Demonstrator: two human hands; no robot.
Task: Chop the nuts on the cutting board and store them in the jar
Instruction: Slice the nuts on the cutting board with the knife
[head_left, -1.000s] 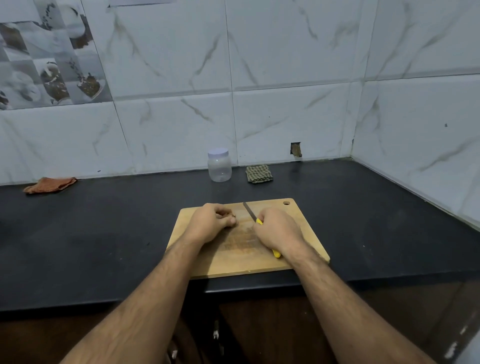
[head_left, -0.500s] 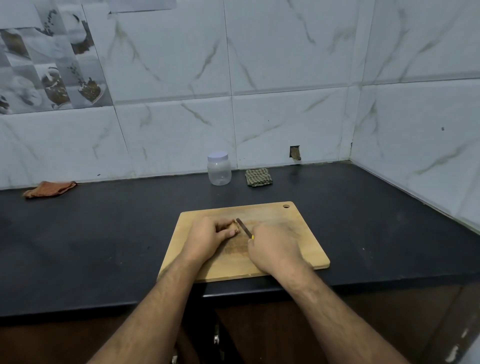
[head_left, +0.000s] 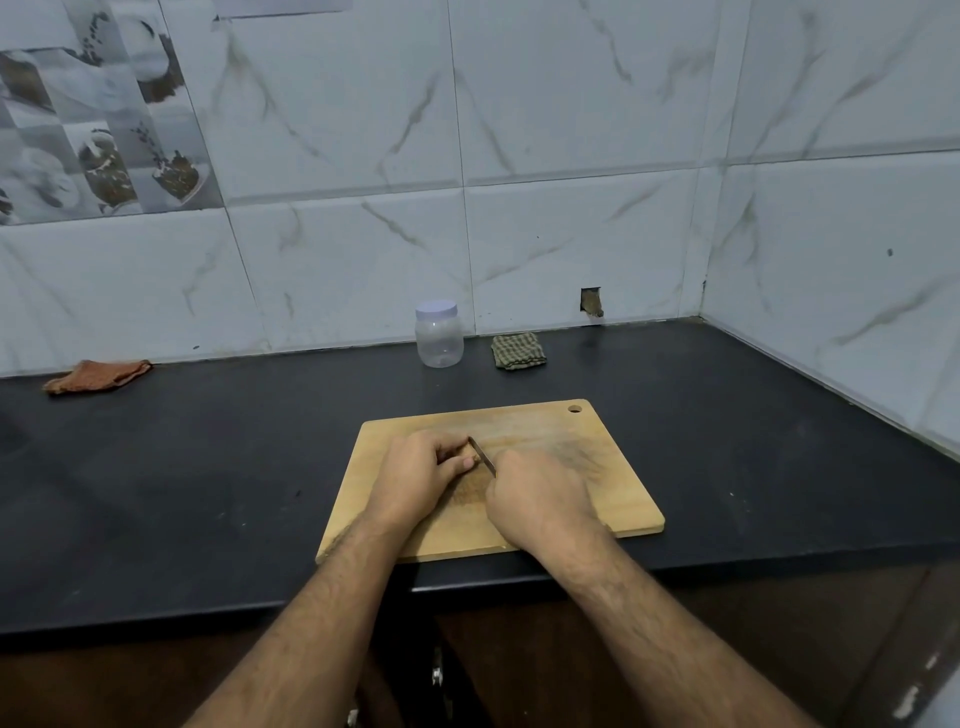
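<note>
A wooden cutting board (head_left: 613, 467) lies on the black counter near its front edge. My right hand (head_left: 540, 499) grips a knife (head_left: 482, 456); only a short stretch of blade shows, and the handle is hidden in my fist. My left hand (head_left: 421, 475) is curled on the board just left of the blade, fingertips touching it. The nuts are hidden under my fingers; a brownish patch of crumbs (head_left: 467, 493) lies between my hands. A clear plastic jar (head_left: 439, 338) with a white lid on stands by the back wall, well beyond the board.
A folded checked cloth (head_left: 518, 351) lies right of the jar. An orange rag (head_left: 98, 375) sits at the far left by the wall. Tiled walls close the back and right sides. The counter's front edge (head_left: 208, 613) runs just below the board.
Both hands slid toward the near side of the board. The blade is lower and mostly covered by my right hand; the yellow handle no longer shows.
</note>
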